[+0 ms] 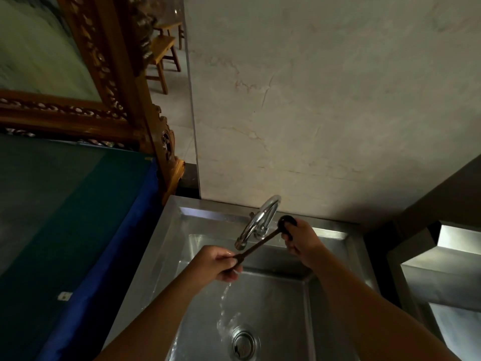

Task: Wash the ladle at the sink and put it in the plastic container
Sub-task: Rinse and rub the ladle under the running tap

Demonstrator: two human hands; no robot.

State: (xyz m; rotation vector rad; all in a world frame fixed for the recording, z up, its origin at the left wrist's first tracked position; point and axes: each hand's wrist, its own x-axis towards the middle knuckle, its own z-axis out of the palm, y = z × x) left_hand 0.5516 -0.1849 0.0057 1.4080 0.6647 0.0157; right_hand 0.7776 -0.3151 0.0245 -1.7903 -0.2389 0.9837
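I hold a dark ladle [260, 243] over the steel sink [171, 230]. My left hand [217, 263] grips the end of its thin handle, right under the tap's spout. My right hand [299, 239] is closed around the ladle's small dark bowl, near the base of the chrome tap [257, 221]. Water runs past my left hand and falls toward the drain [243, 343]. No plastic container is in view.
A marble wall stands directly behind the sink. Left of the sink lies a surface covered in green and blue cloth [65, 217], with a carved wooden frame [109, 100] above it. A second steel basin [442, 269] sits at the right edge.
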